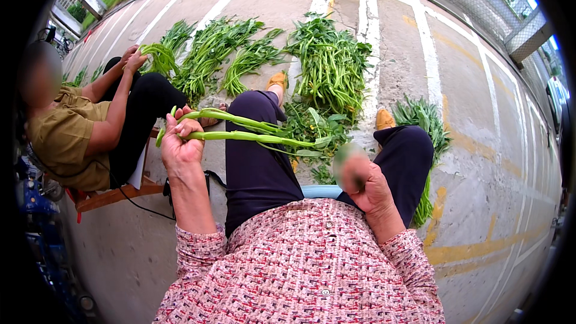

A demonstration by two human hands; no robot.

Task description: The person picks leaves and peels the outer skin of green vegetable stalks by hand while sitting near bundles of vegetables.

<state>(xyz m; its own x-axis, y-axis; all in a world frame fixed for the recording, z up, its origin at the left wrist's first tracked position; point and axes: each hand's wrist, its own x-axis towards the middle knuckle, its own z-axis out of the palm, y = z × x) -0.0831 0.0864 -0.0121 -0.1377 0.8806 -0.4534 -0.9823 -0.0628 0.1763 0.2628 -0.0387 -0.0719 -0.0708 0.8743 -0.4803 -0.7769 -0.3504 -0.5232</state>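
My left hand [183, 144] is closed round a few long green leafy-vegetable stems [255, 135], which look like water spinach. Their thick ends poke out past my fingers, and the thinner ends reach right across my lap with a few leaves at the tips. My right hand [375, 192] is above my right thigh, just beyond those tips, with its fingers curled in. A blurred patch covers its fingertips, so what they hold, if anything, is hidden. Loose leaves and stem pieces [312, 126] lie on the ground between my feet.
A large heap of leafy stems [330, 63] lies ahead, with more bunches [216, 54] to its left. Another bunch [423, 123] is beside my right foot. At left a seated person [78, 126] holds green stems [159, 57]. A wire fence [480, 6] runs along the back.
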